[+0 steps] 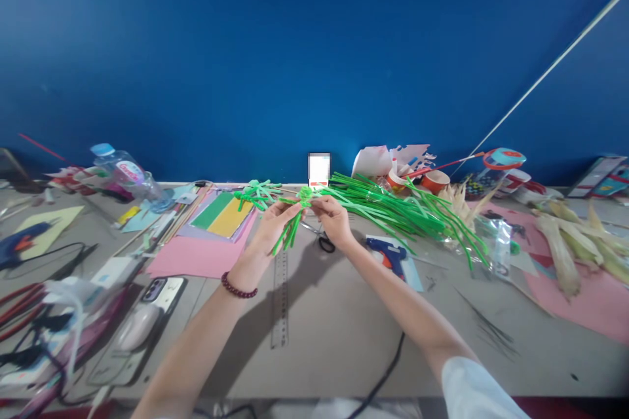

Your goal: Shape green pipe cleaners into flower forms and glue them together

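Between my two hands, above the middle of the table, is a bunch of green pipe cleaners [291,233] with a lighter, curled top. My left hand [278,221], with a beaded bracelet at the wrist, pinches it from the left. From the right, my right hand [332,217] has its fingers closed at the curled top. Some other twisted green pipe cleaners [260,191] lie just beyond my left hand. Below the hands are black-handled scissors [325,243] and a clear ruler [280,301]. A large heap of green pipe cleaners [398,206] spreads to the right.
A glue gun [390,254] lies right of my hands, dried husks [565,242] further right. Coloured sheets [221,216] and a phone [164,294] lie left; a plastic bottle [128,173] stands behind them. A lit phone screen [319,169] leans at the blue wall [295,65].
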{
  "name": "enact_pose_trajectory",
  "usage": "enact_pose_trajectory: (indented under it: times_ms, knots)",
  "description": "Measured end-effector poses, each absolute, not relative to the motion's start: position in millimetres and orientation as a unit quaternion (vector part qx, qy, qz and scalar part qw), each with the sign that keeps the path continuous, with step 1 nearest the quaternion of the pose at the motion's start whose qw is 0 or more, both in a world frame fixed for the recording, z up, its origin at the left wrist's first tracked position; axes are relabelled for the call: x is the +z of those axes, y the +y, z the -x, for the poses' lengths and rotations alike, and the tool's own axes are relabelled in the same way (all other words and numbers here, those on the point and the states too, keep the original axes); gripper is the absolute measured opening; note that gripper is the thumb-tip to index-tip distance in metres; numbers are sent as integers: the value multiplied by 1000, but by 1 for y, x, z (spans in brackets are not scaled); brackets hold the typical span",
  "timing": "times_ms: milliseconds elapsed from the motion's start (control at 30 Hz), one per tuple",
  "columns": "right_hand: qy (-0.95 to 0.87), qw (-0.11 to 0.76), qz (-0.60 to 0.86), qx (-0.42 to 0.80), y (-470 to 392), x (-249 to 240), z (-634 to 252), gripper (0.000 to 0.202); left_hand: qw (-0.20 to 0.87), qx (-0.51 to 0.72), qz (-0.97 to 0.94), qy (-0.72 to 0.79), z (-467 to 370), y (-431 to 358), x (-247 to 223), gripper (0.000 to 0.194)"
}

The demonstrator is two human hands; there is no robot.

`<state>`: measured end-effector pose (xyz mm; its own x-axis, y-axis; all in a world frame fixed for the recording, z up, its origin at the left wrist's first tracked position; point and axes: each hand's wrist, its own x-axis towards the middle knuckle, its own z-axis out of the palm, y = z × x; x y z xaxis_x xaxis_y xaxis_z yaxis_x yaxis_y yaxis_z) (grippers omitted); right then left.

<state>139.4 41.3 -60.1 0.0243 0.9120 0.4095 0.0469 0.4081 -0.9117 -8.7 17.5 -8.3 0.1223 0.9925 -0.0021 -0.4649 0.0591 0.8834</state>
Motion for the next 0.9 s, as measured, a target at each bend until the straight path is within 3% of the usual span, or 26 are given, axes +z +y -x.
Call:
enact_pose_trajectory:
  times_ms: [267,533,900]
  knots:
    - [-616,599,372,351,37,-67,-134,18,600,596,-400,354,12,22,-14,21]
    - [-602,596,398,354,38,-64,-134,23,616,597,-395,330,13,22,-10,27]
    - [-532,544,352,545,47,-51,-150,30,583,579,-444,357,15,24,-17,27]
